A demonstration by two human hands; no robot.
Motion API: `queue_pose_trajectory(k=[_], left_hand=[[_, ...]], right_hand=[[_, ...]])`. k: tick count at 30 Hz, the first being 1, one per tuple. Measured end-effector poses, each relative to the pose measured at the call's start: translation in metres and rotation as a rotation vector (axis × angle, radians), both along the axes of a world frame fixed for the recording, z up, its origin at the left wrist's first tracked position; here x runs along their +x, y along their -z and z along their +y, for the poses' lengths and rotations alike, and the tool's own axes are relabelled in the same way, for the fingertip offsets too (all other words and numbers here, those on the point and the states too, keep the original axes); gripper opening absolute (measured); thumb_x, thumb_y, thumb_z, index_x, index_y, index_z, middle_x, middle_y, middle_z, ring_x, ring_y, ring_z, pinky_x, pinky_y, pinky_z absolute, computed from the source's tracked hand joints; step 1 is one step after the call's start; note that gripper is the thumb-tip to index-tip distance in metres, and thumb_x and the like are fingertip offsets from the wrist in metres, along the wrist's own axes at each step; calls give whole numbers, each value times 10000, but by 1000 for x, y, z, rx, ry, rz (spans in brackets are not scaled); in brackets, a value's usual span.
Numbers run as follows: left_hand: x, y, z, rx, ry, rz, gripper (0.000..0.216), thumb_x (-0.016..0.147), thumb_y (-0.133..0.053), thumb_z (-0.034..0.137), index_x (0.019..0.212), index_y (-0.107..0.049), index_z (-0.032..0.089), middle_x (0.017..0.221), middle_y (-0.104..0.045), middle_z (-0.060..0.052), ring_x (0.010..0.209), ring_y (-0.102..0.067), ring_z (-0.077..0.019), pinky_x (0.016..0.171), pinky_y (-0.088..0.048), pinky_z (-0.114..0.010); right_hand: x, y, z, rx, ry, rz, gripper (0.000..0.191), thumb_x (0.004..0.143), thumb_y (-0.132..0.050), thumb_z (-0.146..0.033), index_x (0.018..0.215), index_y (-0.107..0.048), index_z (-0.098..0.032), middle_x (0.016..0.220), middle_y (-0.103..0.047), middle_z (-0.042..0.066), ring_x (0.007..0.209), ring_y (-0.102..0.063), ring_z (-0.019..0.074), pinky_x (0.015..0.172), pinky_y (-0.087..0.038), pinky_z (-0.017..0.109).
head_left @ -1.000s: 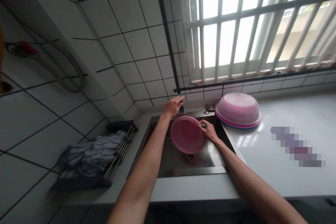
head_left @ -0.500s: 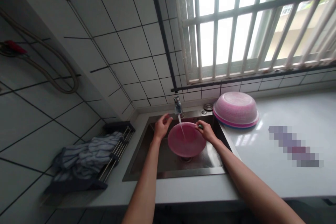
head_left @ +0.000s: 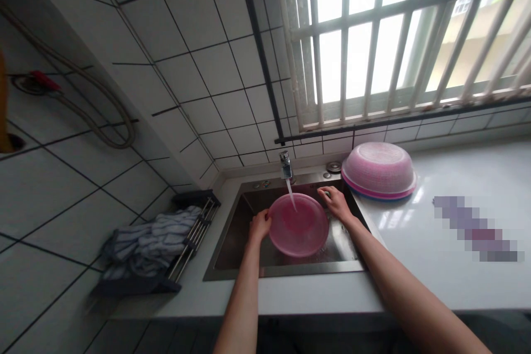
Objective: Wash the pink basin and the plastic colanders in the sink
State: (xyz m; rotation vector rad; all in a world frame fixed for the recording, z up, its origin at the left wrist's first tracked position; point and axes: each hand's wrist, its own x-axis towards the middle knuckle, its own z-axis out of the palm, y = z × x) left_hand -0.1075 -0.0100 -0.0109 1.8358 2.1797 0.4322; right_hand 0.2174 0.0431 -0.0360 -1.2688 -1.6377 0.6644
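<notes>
Left hand (head_left: 260, 225) moved onto the rim of a round pink plastic basin (head_left: 299, 232); right hand (head_left: 336, 203) come away from it

The basin is inside a rectangular stainless-steel sink (head_left: 311, 269), opening upward, below a chrome faucet (head_left: 285, 165) whose clear water stream (head_left: 291, 193) falls into it. Left hand: fingers closed on the basin's left rim. Right hand: fingers curled tight about a small green object (head_left: 327, 194), mostly hidden, just beside the basin's far right edge. Right of the sink, an upturned pink plastic stack of bowls (head_left: 378, 168) sits on the glossy white countertop (head_left: 452, 174). Left, crumpled grey-and-white striped cloth (head_left: 153, 238) lies on a dark, metal-barred rack (head_left: 136, 286).
</notes>
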Motion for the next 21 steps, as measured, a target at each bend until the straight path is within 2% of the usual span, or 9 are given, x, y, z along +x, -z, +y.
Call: queue_pose_trajectory(k=[4,6,8,10,12,14,16,18,21], left_hand=[[-4,9,1,-2,-64,-136,312,950,-590,195,1217,-749,218,1206,-796,-119,1148,-740,-303,940,-536,-349],[-4,15,3,-4,-67,-233,339,902,-635,158,1224,-733,196,1189,-798,-121,1139,-740,-294,954,-543,-354],[-2,19,4,-13,-40,-306,428,830,-684,105,1251,-714,177,1169,-801,-113,1122,-742,-273,959,-557,-351],[1,22,3,-10,3,-359,608,764,-730,77,1360,-661,173,1226,-786,-110,1118,-743,-249,961,-571,-340],[6,23,2,6,41,-425,818,735,-785,114,1515,-550,187,1368,-727,-141,1118,-748,-245,954,-587,-340],[12,21,1,7,102,-491,909,750,-802,169,1596,-470,193,1448,-678,-170,1141,-748,-257,961,-594,-349],[17,17,0,-8,183,-484,775,787,-743,156,1539,-561,202,1422,-705,-141,1195,-733,-261,1012,-577,-350],[19,12,-1,-6,225,-412,597,814,-642,103,1393,-704,235,1349,-756,-85,1254,-709,-260,1066,-544,-343],[14,9,-1,3,134,-311,505,846,-553,88,1256,-787,268,1261,-797,-53,1253,-712,-284,1058,-537,-355]], right_hand=[[4,4,-6,-175,-119,-167,386,956,-676,-521,1192,-803,-243,1122,-805,103,1072,-741,294,909,-519,323],[1,5,-10,-231,-70,-290,370,919,-732,-455,1232,-797,-268,1086,-815,99,1044,-754,306,853,-516,305],[-3,4,-12,-277,-11,-391,338,940,-699,-383,1252,-795,-295,1086,-819,100,1031,-762,310,812,-507,296],[-5,2,-13,-258,3,-441,343,982,-629,-331,1288,-784,-330,1156,-810,89,1055,-760,298,811,-503,291],[-7,0,-15,-182,-26,-467,371,992,-607,-293,1321,-767,-357,1236,-790,65,1097,-746,275,840,-502,281],[-11,-2,-18,-109,-74,-485,389,986,-617,-259,1332,-760,-364,1277,-773,47,1126,-730,251,879,-502,269],[-15,-4,-21,-68,-111,-478,377,982,-636,-248,1319,-769,-350,1284,-763,45,1135,-720,235,914,-503,265],[-17,-3,-23,-51,-121,-442,375,969,-682,-280,1332,-763,-320,1291,-754,62,1131,-718,234,930,-506,271],[-15,2,-21,-116,-93,-427,534,869,-820,-354,1389,-728,-272,1286,-747,111,1115,-724,274,891,-517,293]])
